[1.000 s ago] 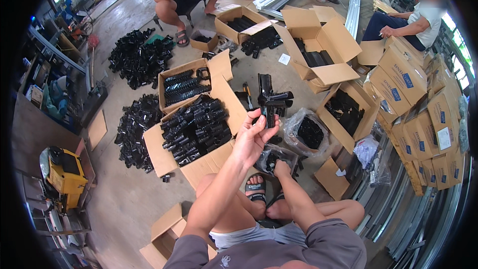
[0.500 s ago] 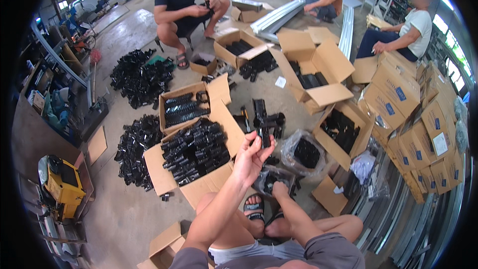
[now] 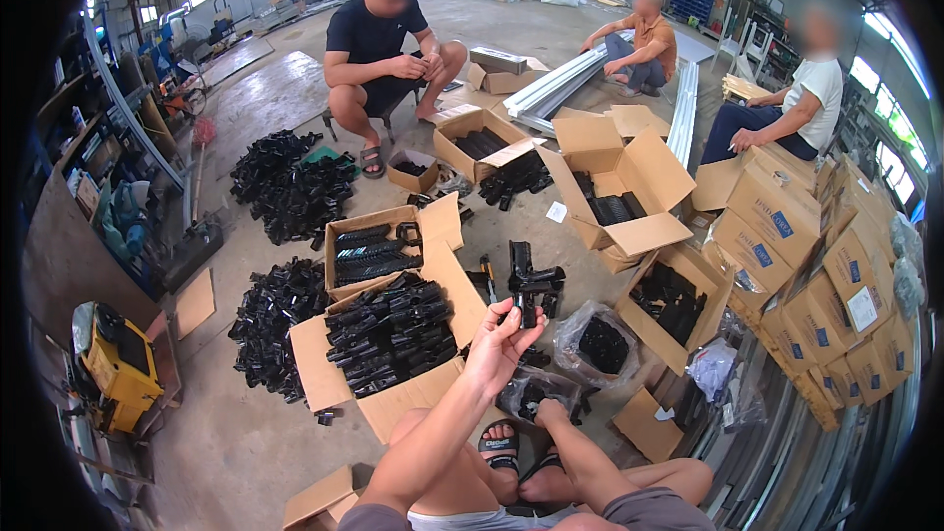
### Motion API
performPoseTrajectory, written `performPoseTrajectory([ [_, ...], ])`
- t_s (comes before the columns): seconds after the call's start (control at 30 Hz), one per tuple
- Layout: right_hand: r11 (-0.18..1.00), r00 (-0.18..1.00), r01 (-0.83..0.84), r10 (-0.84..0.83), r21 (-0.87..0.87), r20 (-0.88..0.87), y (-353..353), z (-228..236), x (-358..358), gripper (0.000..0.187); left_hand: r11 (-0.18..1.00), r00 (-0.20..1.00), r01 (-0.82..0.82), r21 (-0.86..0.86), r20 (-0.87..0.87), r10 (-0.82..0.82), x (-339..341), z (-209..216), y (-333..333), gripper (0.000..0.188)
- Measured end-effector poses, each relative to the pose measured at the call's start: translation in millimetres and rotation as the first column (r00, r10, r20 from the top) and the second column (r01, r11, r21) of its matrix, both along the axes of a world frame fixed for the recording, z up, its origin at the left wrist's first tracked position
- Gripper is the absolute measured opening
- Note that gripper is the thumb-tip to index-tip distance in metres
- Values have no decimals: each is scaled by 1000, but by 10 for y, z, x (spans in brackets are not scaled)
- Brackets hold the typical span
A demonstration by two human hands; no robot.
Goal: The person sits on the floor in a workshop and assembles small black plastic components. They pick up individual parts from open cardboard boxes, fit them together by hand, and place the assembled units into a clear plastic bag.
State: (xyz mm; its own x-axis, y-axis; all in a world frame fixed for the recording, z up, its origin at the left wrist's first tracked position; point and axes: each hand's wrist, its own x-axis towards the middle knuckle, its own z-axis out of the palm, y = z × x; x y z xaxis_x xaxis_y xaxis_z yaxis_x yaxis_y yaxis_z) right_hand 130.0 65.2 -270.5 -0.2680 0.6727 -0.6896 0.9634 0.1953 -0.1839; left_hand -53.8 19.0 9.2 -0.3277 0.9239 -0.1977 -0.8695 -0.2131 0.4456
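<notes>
Raised in front of me, my left hand [image 3: 494, 348] pinches a black bracket-like part [image 3: 521, 258] between thumb and fingers. Low at the centre, my right hand [image 3: 553, 415] reaches into a clear plastic bag [image 3: 518, 388] that holds small dark pieces; its fingers are hidden there. Just behind the held part lie more black parts [image 3: 549, 280] on the floor, beside a yellow-and-black handled tool [image 3: 488, 275]. Left of my left hand, an open carton [image 3: 418, 395] is filled with rows of similar black parts.
Loose black parts form heaps [image 3: 280, 320] at the left. Another open bag [image 3: 565, 344] and a carton [image 3: 713, 300] stand at the right, with stacked cartons [image 3: 787, 265] beyond. Three people sit or squat farther off. A yellow machine [image 3: 123, 383] stands at far left.
The view has tipped upward, so the scene sits lower and more of the far hall shows. My left hand still holds the black part; my right hand stays at the bag.
</notes>
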Motion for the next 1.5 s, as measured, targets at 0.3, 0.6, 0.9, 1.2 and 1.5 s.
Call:
performPoseTrajectory([
  [0.3, 998, 957, 1, 17, 62, -290, 95, -356, 172, 32, 999, 1000, 25, 25, -13, -25, 32, -16, 12, 21],
  [0.6, 886, 118, 421, -264, -193, -957, 165, 1714, -155, 15, 1000, 1000, -9, 13, -15, 10, 50, -47, -23, 23],
  [0.9, 832, -35, 549, 119, 81, -992, 151, 2935, -614, 14, 999, 995, -38, 27, -94, 41, 147, -73, -10, 23],
  [1.2, 840, -141, 537, -1, -77, -990, 152, 2805, -707, 13, 998, 985, -41, 36, -169, 47, 199, -85, -24, 26],
  [1.5, 845, -230, 487, -118, -219, -966, 66, 2826, -727, 16, 996, 976, -77, 42, -200, 84, 203, -76, -39, 30],
])
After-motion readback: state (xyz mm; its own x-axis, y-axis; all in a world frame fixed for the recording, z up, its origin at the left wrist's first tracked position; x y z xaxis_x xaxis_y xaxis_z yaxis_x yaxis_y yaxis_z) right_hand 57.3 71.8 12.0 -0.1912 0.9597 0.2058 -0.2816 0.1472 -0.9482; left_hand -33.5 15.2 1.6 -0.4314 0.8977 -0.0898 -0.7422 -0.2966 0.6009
